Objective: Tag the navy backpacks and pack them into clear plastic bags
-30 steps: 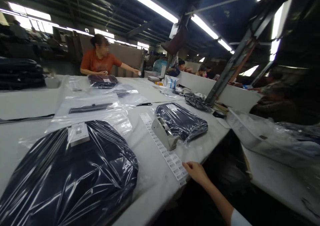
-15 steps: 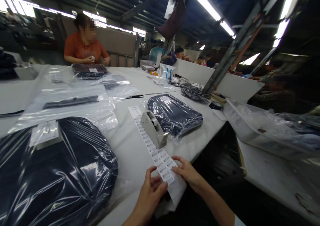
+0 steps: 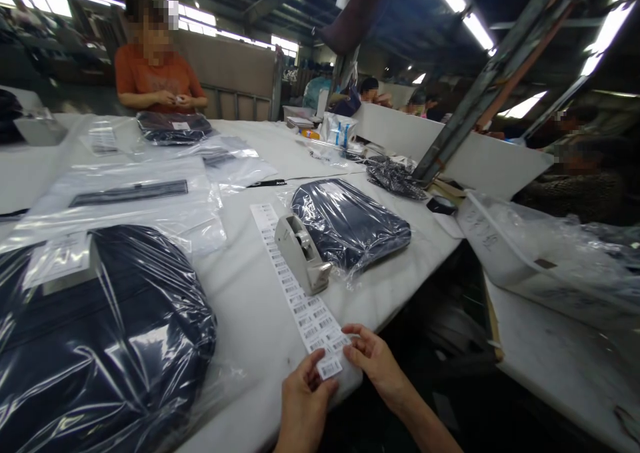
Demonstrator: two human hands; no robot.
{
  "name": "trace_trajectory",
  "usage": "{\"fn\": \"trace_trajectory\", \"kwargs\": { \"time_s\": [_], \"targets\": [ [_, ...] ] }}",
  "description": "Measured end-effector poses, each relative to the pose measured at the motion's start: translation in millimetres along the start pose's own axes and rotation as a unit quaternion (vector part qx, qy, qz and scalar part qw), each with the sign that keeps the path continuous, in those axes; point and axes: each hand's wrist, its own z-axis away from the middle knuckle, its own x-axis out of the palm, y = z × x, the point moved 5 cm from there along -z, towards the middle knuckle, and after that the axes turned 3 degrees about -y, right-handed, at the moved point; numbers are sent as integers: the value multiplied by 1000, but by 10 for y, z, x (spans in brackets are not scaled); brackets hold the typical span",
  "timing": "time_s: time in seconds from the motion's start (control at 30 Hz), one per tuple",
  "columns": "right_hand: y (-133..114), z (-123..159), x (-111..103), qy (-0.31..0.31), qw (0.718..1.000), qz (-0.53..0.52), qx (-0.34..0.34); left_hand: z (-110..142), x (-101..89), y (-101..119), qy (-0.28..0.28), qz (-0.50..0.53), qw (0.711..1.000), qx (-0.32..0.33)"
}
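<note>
Because the paper strip (image 3: 315, 326) is long and thin, it could bend or rip if the two hands pull it different ways. It lies on the white table (image 3: 265, 346), full of small bar code labels, and its near end is between the hands, close to the table's edge. The left hand (image 3: 304, 396) has a finger and thumb curved by the end corner. The right hand (image 3: 377, 361) has its fingertips at the other side. Neither hand is clenched, but I cannot tell if they pinch the paper or just touch it.

If the end gets pulled toward the edge, it might slip over and fold. The tape holder (image 3: 303, 256) stands right by the strip, and I cannot tell if it sits on a bit of it. If it does, a hard tug could tear the paper or tip the holder. Its front end points toward the hands, so a quick move might scratch a finger. The labels are packed close, so a hard press could crease one.
</note>
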Motion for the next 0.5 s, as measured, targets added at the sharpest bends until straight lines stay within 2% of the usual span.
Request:
{"fn": "trace_trajectory", "kwargs": {
  "time_s": [0.1, 0.17, 0.23, 0.33, 0.4, 0.43, 0.5],
  "targets": [
    [-158, 71, -87, 30, 981, 178, -68, -45, -25, -6, 1, -13, 1000, 22],
    [-300, 163, -99, 62, 938, 309, -143, -58, -24, 10, -2, -6, 1000, 28],
    [-400, 257, -45, 69, 882, 410, -220, -62, -10, 28, -11, 19, 1000, 18],
    [-458, 327, 103, 35, 798, 513, -316, -76, 16, 40, -29, 44, 999, 7],
    [-468, 317, 192, 1, 754, 556, -351, -88, 18, 35, -31, 28, 999, 26],
    [-470, 305, 224, -20, 743, 564, -360, -87, 14, 38, -30, 6, 999, 44],
    [-462, 280, 256, -71, 745, 557, -361, -69, -6, 59, -24, -66, 995, 75]
  ]
}}
